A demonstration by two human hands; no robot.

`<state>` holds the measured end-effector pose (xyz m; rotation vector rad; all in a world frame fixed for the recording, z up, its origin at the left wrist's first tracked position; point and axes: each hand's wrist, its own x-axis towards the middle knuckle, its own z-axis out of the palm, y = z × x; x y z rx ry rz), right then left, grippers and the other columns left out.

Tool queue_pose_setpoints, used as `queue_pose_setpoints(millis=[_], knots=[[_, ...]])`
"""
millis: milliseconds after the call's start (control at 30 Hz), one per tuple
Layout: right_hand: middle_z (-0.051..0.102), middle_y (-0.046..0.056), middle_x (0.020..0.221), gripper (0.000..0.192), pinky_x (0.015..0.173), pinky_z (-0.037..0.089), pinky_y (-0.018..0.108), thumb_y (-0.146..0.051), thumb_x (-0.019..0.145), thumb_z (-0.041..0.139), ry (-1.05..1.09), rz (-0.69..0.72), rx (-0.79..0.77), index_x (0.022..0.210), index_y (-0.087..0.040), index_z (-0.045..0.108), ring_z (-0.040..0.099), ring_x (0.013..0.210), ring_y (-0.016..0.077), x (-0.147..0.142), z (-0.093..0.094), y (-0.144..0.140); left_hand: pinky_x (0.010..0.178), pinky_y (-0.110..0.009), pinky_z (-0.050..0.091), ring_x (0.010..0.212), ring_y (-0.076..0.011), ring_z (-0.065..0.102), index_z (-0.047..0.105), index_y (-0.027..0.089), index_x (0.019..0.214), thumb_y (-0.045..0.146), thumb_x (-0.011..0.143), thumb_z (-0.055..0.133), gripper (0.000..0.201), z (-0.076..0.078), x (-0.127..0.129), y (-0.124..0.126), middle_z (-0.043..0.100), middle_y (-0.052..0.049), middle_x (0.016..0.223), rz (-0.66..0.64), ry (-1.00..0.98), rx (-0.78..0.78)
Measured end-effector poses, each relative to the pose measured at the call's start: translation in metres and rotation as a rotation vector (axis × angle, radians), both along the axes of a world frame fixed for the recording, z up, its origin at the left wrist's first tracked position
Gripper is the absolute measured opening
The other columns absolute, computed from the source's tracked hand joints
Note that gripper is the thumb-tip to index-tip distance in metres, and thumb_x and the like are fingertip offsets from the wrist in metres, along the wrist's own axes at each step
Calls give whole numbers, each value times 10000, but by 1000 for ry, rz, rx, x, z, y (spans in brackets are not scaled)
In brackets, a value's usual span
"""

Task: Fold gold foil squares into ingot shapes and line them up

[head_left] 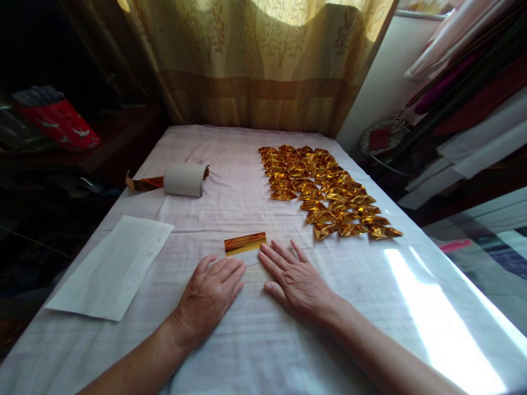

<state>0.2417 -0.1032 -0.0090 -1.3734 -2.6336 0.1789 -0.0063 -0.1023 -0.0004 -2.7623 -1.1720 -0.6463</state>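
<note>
The right hand (294, 277) is lying palm down with its fingers spread, and its fingertips are touching the near right end of a gold-and-white paper strip (245, 242). The left hand (216, 288) is resting with its fingers close together and curving down onto the strip's near left edge; its underside is staying out of view, so I cannot tell whether its grip is pinching the paper. The strip is lying flat just beyond both hands, near the middle of the table (214, 219), its shiny gold band facing the far side and its white band facing the near side.

To the far right of the hands, folded gold foil pieces (325, 189) are standing close together in rows. To the far left, a pale roll (183, 180) is lying on its side, with brownish-gold foil (146, 184) trailing from its left end. Nearer, on the left, a white sheet (113, 269) is lying flat, carrying faint printed lines and small marks along its right side, too small to read. Sunlight is falling across the right side of the white tablecloth (349, 285).

Beyond the table, a gold curtain (263, 60) is hanging, showing tree figures. At far left, a red container (61, 123) is displaying white bird figures, and at right, clothes (469, 93) are hanging.
</note>
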Motion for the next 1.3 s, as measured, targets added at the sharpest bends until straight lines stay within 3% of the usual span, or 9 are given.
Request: queue_pose_setpoints(millis=[167, 300, 433, 533, 667, 800, 1100, 1300], knots=[[394, 76, 1549, 578, 1194, 197, 580, -489, 996, 462, -5, -5, -18, 1501, -215, 410, 321, 1454, 306, -2, 2, 0, 1037, -409, 346, 1095, -213, 655, 671, 218, 1193, 253, 1028, 383, 333, -4, -17, -6, 729, -41, 1188, 26, -2, 29], [353, 62, 1570, 589, 1197, 186, 583, -524, 1005, 412, -29, -10, -82, 1509, -220, 391, 282, 1470, 311, -3, 7, 1, 994, -419, 372, 1067, -223, 657, 698, 221, 1137, 249, 1016, 398, 325, 5, -27, -7, 752, -44, 1115, 45, 13, 43], [319, 51, 1585, 603, 1210, 147, 576, -547, 1007, 386, -45, -24, -131, 1518, -228, 368, 240, 1486, 304, -4, 10, 1, 892, -403, 411, 909, -221, 654, 716, 189, 912, 274, 1005, 440, 303, 24, -18, -1, 758, -38, 939, 33, 0, 75], [313, 42, 1588, 612, 1213, 133, 580, -557, 1007, 378, -40, -36, -137, 1525, -233, 350, 232, 1489, 298, -4, 10, 0, 836, -387, 424, 825, -213, 623, 681, 183, 787, 297, 992, 468, 317, 29, -1, 4, 730, -45, 862, 31, -17, 69], [308, 49, 1592, 620, 1212, 139, 578, -550, 1003, 399, -36, -27, -129, 1530, -230, 340, 232, 1490, 296, -3, 9, 1, 948, -430, 397, 1026, -253, 622, 704, 178, 1040, 314, 987, 483, 265, 18, 14, 6, 731, -72, 1095, -32, -3, 47], [313, 65, 1590, 611, 1210, 144, 580, -522, 1002, 422, -26, -40, -106, 1521, -204, 362, 227, 1491, 297, -3, 7, 0, 979, -432, 373, 1079, -243, 633, 675, 193, 1161, 300, 1003, 454, 292, 7, 10, 4, 715, -65, 1191, -31, 38, -1], [349, 45, 1579, 560, 1218, 108, 578, -482, 1008, 433, 9, 14, -90, 1507, -230, 391, 249, 1484, 274, -13, 6, -3, 1014, -429, 357, 1137, -244, 628, 647, 197, 1240, 331, 1015, 430, 340, 2, 4, 4, 700, -65, 1246, -40, 24, -38], [376, 45, 1564, 531, 1203, 157, 593, -444, 1000, 461, 9, -59, -64, 1484, -227, 433, 271, 1475, 300, 0, 3, -5, 1001, -408, 375, 1076, -216, 663, 709, 207, 1116, 316, 1023, 421, 321, 1, -15, 8, 748, -42, 1139, -50, -52, -30]])
